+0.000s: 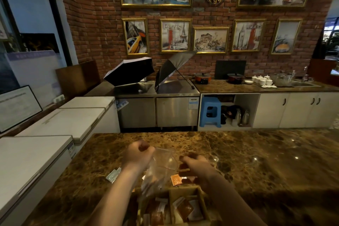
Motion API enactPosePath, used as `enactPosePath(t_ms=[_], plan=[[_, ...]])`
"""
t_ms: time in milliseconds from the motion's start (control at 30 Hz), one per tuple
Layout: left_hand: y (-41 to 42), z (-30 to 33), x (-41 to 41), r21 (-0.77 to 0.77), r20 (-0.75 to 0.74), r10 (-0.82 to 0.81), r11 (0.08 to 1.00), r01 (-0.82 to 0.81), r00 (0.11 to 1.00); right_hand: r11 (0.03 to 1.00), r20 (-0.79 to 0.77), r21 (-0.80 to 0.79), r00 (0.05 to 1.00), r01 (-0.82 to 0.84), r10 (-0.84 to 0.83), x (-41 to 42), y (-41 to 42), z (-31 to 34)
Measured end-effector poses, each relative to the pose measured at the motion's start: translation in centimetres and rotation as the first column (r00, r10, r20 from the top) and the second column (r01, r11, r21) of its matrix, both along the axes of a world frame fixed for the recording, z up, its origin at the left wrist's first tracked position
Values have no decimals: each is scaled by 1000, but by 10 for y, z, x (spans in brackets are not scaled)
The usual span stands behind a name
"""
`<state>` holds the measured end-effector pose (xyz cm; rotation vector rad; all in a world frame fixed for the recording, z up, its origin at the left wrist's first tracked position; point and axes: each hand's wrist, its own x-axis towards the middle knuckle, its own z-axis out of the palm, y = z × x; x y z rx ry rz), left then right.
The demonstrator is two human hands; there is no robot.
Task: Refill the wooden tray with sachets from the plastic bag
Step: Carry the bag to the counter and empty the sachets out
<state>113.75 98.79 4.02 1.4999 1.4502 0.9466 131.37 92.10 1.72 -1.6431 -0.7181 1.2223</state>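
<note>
A clear plastic bag (161,169) hangs mouth-down over the wooden tray (200,200) at the bottom centre of the marble counter. My left hand (139,154) pinches the bag's upper left corner. My right hand (197,163) is closed at the bag's right edge; its grip on the plastic is blurred. The tray's compartments hold several brown and white sachets (184,209). An orange sachet (176,180) lies on the counter just behind the tray. A pale grey sachet (113,175) lies left of my left forearm.
The brown marble counter (266,161) stretches far to the right. White chest freezers (36,152) stand along the left. Beyond a floor gap are a steel cabinet with two open umbrellas (152,71), a blue stool (210,112) and a back counter with pots and cups.
</note>
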Motion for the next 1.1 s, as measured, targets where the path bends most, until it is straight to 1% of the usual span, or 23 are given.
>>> enactPosePath(t_ms=[100, 200, 267, 367, 467, 534, 601, 734, 835, 968, 1102], plan=[[2, 17, 5, 43, 8, 2, 999, -2, 1000, 996, -24, -55, 997, -74, 73, 3, -3, -10], [1, 35, 7, 51, 109, 2, 999, -8, 994, 988, -97, -47, 985, -147, 142, 0, -5, -16], [-1, 46, 8, 44, 186, -3, 999, -6, 983, 984, -190, -33, 968, -175, 166, -3, -4, -18], [-5, 58, 9, 13, 310, -42, 999, 40, 950, 974, -362, 79, 904, -213, 227, -5, 3, -22], [-9, 66, 6, -14, 416, -73, 996, 87, 907, 974, -510, 184, 834, -133, 210, -2, 8, -29], [-7, 68, 3, -24, 462, -65, 996, 86, 884, 968, -556, 219, 799, -123, 227, -3, 7, -27], [-3, 67, -3, -39, 473, -46, 996, 74, 880, 959, -558, 242, 788, -146, 261, -1, 4, -26], [3, 52, -17, -72, 478, -25, 995, 67, 878, 957, -539, 242, 797, -163, 272, 9, 0, -30], [6, 33, -30, -83, 466, -16, 995, 61, 885, 964, -469, 226, 852, -138, 232, 13, -3, -25], [15, 13, -45, -114, 439, 21, 993, 33, 898, 974, -414, 188, 889, -128, 196, 21, -2, -22], [23, -2, -50, -134, 371, 106, 989, -60, 923, 986, -334, 123, 931, -110, 146, 26, 1, -23]])
